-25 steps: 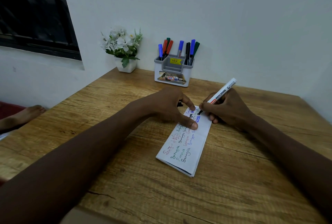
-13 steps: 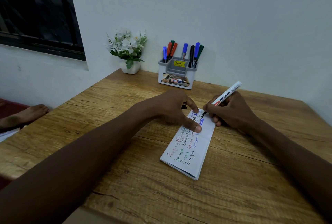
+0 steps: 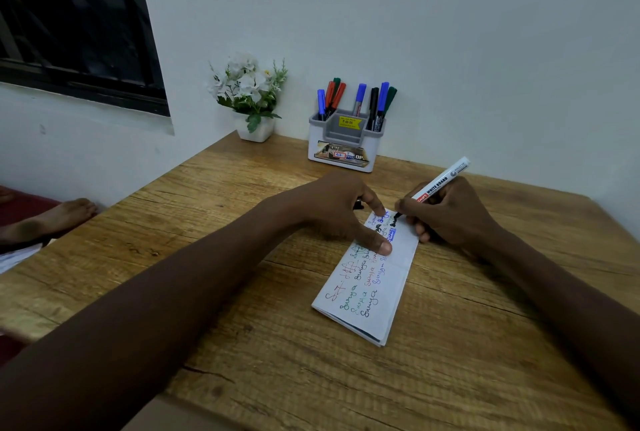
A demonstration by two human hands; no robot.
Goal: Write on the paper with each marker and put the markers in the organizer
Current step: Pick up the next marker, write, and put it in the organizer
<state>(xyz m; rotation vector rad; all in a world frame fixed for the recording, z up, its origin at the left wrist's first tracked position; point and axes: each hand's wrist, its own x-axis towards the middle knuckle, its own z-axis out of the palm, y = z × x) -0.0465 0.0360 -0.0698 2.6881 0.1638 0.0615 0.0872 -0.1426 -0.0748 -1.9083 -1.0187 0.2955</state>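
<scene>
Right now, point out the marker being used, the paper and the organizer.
marker (image 3: 439, 183), head view, on its white barrel.
paper (image 3: 388, 295), head view, on its blank lower half.
organizer (image 3: 317, 148), head view, on its white front wall.

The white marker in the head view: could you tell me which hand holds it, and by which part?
The right hand grips the white marker low on its barrel, near the black tip. The left hand only presses the folded paper down.

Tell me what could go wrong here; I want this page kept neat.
The left hand presses its thumb on the folded paper right beside the lines already written, so it could smear them. The black marker in the right hand writes at the paper's far edge, so a stroke could run onto the wooden table.
</scene>
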